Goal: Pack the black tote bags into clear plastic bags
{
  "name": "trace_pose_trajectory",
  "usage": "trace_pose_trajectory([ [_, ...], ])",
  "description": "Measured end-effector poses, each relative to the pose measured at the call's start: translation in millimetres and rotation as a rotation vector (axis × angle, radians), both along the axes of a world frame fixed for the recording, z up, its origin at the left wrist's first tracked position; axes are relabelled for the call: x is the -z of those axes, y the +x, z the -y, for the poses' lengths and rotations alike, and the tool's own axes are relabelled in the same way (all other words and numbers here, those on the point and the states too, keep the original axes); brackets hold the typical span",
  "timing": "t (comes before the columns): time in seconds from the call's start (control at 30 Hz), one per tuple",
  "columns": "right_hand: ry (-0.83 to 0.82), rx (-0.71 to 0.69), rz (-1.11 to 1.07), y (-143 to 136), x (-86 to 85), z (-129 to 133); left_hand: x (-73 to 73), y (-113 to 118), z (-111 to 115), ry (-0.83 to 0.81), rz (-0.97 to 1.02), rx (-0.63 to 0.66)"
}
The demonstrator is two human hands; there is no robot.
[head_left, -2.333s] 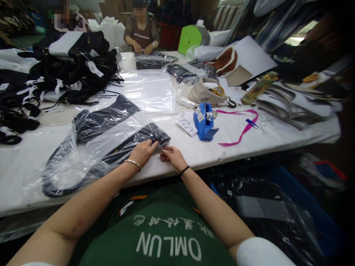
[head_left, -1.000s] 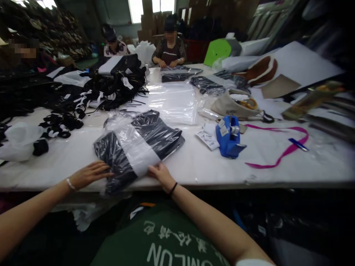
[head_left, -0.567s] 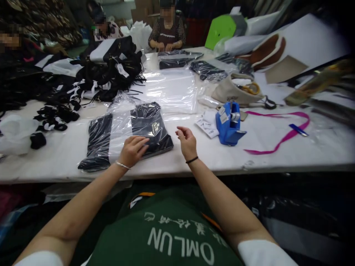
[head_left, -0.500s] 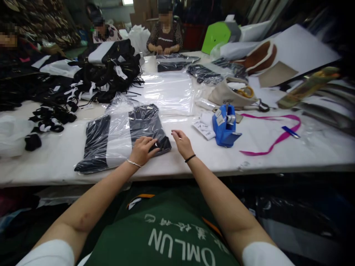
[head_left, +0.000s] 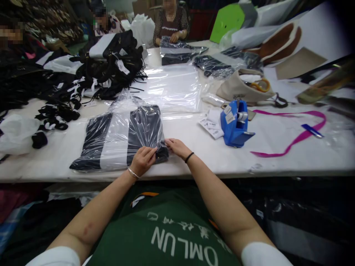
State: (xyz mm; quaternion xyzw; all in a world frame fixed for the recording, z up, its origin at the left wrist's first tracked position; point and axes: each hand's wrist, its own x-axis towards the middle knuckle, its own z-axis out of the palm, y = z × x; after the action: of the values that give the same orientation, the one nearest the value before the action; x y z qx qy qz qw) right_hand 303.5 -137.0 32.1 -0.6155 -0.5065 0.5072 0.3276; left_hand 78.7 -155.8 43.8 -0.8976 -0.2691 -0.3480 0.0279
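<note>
A flat black bag with a white paper band across it [head_left: 115,138] lies in a clear plastic sleeve before me. My left hand [head_left: 143,159] rests at the sleeve's near edge, right of the band, its fingers closed on the plastic. At the right corner my right hand [head_left: 178,147] pinches the sleeve's edge between thumb and fingers. Beyond the package lies a stack of clear plastic sleeves [head_left: 174,87]. To the right stand a blue tape dispenser [head_left: 235,125] and, beside it, some white labels [head_left: 211,125].
A heap of black bags [head_left: 111,70] fills the left, with black straps [head_left: 57,114] nearer. Right are a beige pouch with scissors [head_left: 240,88], a magenta ribbon [head_left: 294,144] and a blue cutter [head_left: 312,130]. A co-worker [head_left: 172,26] handles another wrapped bag across the table.
My right hand has moved left and down onto the sleeve's corner and pinched it. My left hand's fingers have drawn together on the plastic. The view has shifted slightly.
</note>
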Motion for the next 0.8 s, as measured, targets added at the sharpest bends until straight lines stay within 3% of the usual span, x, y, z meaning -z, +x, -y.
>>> trace_pose_trajectory([
  [0.07,-0.144,-0.104,0.009,-1,-8.4,-6,0.9,0,4,-0.073,-0.051,-0.002],
  [0.17,-0.237,-0.138,0.017,-1,-15.7,-11,4.1,5,9,-0.154,-0.216,-0.033],
  [0.3,-0.213,-0.098,0.065,-2,-9.4,-13,7.3,18,14,-0.066,-0.454,-0.052],
  [0.47,-0.181,-0.067,0.067,-4,-0.8,-14,-4.1,30,21,-0.011,-0.641,-0.063],
  [0.7,-0.114,-0.012,0.16,-7,-9.1,-7,-8.5,53,35,-0.006,-0.636,-0.181],
  [0.8,-0.176,0.076,-0.026,-18,-7.3,3,-8.9,44,40,-0.004,-0.541,-0.226],
])
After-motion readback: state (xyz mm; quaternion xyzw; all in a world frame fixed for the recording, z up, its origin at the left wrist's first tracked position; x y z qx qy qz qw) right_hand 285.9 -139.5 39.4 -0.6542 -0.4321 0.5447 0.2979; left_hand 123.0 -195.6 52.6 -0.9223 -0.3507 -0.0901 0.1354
